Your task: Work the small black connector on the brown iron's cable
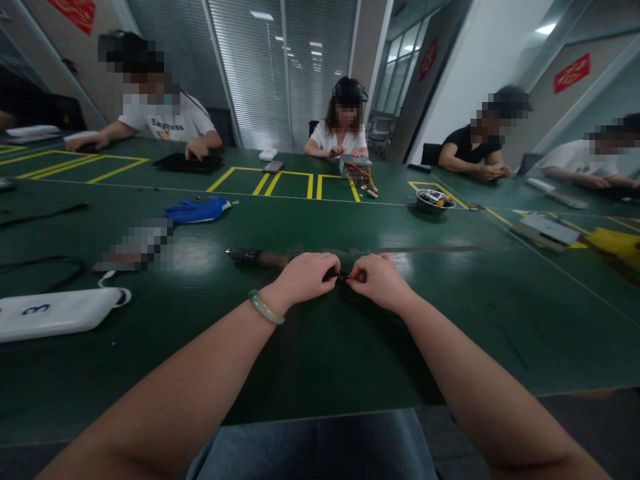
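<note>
My left hand [309, 275], with a bangle at the wrist, is closed in a pinch over the table. Facing it, my right hand [379, 280] is closed the same way, fingertips a short gap from the left ones. Between the two sets of fingertips shows a small dark piece [343, 275], partly covered by both hands; its kind is too small to make out. A hint of red shows by the right fingertips. Just beyond my left hand lies a dark, pen-shaped tool [257, 258] with a narrow metal tip pointing left, its right end hidden.
On the left are a blue glove [197, 210], a white power bank [60, 315] marked 3 and a dark cable [45, 263]. A metal bowl [434, 201] of small parts stands at the right. Several people sit opposite, one near a metal box with wires [356, 165].
</note>
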The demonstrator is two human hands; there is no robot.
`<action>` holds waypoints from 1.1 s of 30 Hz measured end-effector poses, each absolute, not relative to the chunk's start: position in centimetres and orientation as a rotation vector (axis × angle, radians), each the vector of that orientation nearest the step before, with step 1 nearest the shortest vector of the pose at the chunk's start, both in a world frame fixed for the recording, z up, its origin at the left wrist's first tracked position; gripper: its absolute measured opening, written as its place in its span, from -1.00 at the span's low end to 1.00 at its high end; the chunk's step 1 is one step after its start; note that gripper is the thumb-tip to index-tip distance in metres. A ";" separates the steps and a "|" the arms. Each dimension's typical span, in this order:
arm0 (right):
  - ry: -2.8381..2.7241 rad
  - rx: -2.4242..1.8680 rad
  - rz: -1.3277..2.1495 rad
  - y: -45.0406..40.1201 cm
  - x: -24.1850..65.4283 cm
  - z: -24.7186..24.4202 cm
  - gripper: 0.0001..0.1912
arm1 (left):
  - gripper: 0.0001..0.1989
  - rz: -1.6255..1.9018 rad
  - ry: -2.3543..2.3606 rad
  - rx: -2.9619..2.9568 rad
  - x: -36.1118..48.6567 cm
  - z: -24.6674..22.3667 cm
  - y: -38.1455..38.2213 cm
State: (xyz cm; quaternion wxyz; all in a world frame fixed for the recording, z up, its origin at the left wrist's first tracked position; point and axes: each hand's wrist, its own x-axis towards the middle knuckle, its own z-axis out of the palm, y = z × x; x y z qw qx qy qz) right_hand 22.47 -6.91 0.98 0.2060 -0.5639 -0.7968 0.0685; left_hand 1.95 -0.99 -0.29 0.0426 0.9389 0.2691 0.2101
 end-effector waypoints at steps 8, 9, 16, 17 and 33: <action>-2.179 -1.556 0.139 -6.9 22.7 0.8 -0.90 | -0.88 0.640 0.819 2.893 2.0 -0.3 -0.9; -2.169 -1.564 0.125 -6.8 22.7 0.9 -0.90 | -0.88 0.646 0.820 2.893 2.0 -0.3 -0.9; -2.212 -1.574 0.069 -6.8 22.5 1.0 -0.91 | -0.87 0.639 0.807 2.873 2.0 -0.3 -0.9; -2.233 -1.563 0.051 -6.8 22.4 0.9 -0.91 | -0.88 0.634 0.798 2.867 1.9 -0.3 -0.9; -2.187 -1.533 0.095 -6.5 22.3 -0.1 -0.92 | -0.85 0.599 0.694 2.810 1.7 0.0 -0.8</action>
